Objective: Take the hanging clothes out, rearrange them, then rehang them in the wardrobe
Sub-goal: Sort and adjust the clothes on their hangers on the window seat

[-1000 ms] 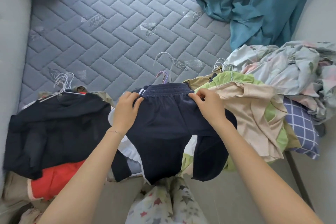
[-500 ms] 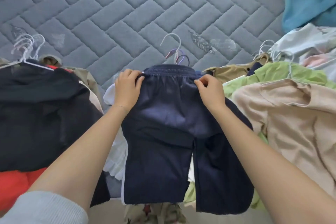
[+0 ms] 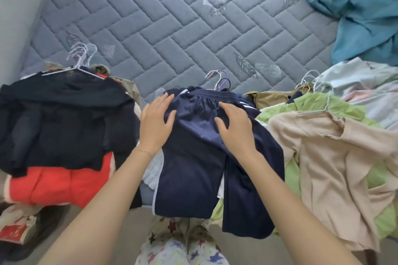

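Hands: left hand [image 3: 155, 123] and right hand [image 3: 236, 126] lie flat, fingers spread, gripping nothing, on the navy shorts [image 3: 200, 157].
Shorts: draped over the mattress [image 3: 172, 28] near edge, between black garment [image 3: 60, 120] and beige top [image 3: 336, 170].
Beyond: purple hangers [image 3: 221, 80] touching the waistband.

From where I sit at the feed, I can read no text, label, brand, number or sign. The leaf motifs on the quilted mattress [image 3: 193, 34] are plain pictures with no lettering. The navy shorts [image 3: 193, 157] show only white side stripes and no logo or tag. The star-printed fabric [image 3: 181, 249] at the bottom edge carries shapes, not characters. A red and white item [image 3: 15, 228] at the lower left may bear print, but it is too blurred for me to make out any letters
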